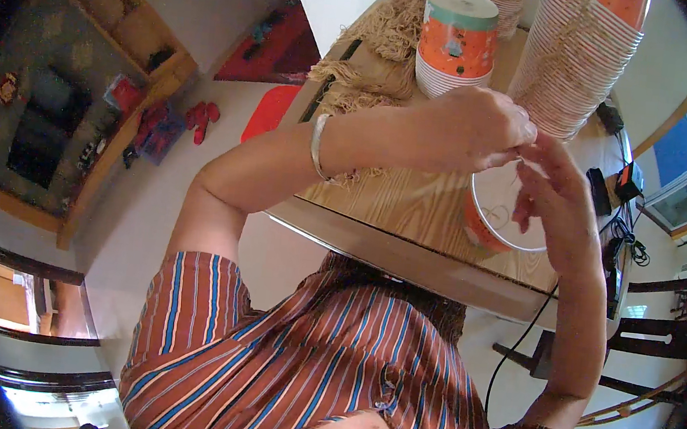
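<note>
Both hands meet above the paper cup — left hand and right hand pinch a thin string, keeping it taut over the bench.

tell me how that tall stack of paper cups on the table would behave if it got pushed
The tall stack of paper cups already leans, so it would probably tip or fan apart. Being nested paper, it is likely light and would slide easily on the smooth wooden table.

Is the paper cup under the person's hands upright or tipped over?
Tipped. The paper cup lies tilted on the wooden table, its white inside and round rim facing the camera. Left hand and right hand pinch a thin string at its rim.
</note>
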### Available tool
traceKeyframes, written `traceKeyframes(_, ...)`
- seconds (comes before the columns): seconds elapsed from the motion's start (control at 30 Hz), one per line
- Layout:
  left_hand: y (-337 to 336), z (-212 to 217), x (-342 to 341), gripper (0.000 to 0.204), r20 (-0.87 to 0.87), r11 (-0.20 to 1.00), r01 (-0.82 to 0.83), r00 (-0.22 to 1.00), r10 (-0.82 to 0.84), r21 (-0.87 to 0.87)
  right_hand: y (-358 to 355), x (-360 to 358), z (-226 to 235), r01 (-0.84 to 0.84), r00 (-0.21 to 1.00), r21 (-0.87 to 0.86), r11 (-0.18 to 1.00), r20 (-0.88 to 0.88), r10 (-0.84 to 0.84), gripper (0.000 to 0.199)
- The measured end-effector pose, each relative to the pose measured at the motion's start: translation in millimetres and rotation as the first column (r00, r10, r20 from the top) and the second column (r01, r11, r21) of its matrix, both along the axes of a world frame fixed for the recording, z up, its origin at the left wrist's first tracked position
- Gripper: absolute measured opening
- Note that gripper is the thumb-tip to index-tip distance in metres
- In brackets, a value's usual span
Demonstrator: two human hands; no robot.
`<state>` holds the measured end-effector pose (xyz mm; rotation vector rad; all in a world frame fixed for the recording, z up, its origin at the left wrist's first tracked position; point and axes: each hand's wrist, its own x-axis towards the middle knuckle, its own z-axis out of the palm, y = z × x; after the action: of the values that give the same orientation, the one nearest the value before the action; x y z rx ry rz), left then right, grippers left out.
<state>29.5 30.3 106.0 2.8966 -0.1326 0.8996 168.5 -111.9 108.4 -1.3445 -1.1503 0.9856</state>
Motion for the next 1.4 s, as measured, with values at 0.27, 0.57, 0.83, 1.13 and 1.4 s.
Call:
traceKeyframes(0.27, 2, -1, 7, 0.012, -0.034, 0.993, 0.03, 0.999, -0.034, -0.116, 11, 12, -26, 0.032, 0.967, -0.026, 0.999, 0.254, -0.024, 0.02)
traceKeyframes(0.57, 8, 0, 0, 0.013, -0.124, 0.934, 0.0, 0.991, -0.048, -0.356, 8, 16, -45, 0.161, 0.895, 0.199, 0.967, 0.383, -0.228, 0.008)
traceKeyframes(0.83, 18, -17, -5, 0.033, -0.099, 0.564, -0.125, 0.992, 0.075, -0.816, -9, 9, -33, 0.242, 0.907, 0.213, 0.947, 0.297, -0.299, 0.01)
traceKeyframes(1.13, -29, -7, 2, 0.051, -0.219, 0.603, -0.187, 0.975, 0.021, -0.775, -7, 0, -44, 0.215, 0.966, 0.277, 0.937, 0.084, -0.246, 0.009)
traceKeyframes(1.4, -23, -30, 11, 0.023, -0.118, 0.669, -0.148, 0.989, 0.09, -0.728, -3, 2, -47, 0.234, 0.957, 0.234, 0.944, 0.116, -0.266, 0.008)
